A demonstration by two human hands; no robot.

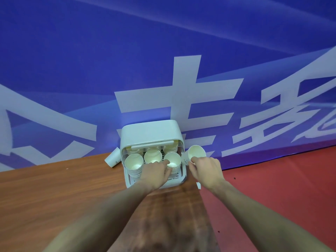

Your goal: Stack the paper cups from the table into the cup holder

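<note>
while both hands work at the cup holder (pixel 151 132), one loose paper cup (pixel 113 158) lies on its side on the wooden table (pixel 54 188), at nine o'clock from the holder and touching its left wall. inside the holder three front stacks of cups (pixel 134 163) show their open mouths in a row, with more stacks behind, too hidden to count. the left hand (pixel 155 172) grasps the rim of the right-hand front stack (pixel 172 161), fingers curled over its edge. at three o'clock, just beside the holder's right wall, the right hand (pixel 205 167) grips a single cup (pixel 195 153) tilted toward the camera. the table edge runs close under that hand, with red floor (pixel 272 188) beyond; bare tabletop spreads toward eight o'clock.
</note>
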